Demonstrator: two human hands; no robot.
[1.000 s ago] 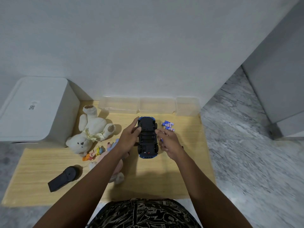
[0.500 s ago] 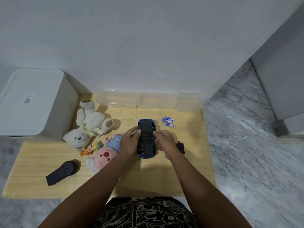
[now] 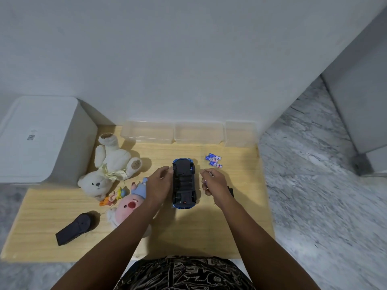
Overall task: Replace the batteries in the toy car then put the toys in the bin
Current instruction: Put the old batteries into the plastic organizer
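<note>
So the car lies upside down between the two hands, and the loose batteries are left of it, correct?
Not quite. In the head view the car lies upside down between the left hand and right hand, but the batteries lie to its right.

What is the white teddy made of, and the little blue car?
The white teddy looks like soft plush fabric: fuzzy, floppy, matte. The blue car, lying upside down, looks like hard plastic: smooth dark underside, slightly shiny blue edges. Neither is certain from sight alone.

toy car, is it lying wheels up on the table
Yes, the toy car lies upside down on the wooden table, its dark underside and wheels facing up.
</note>
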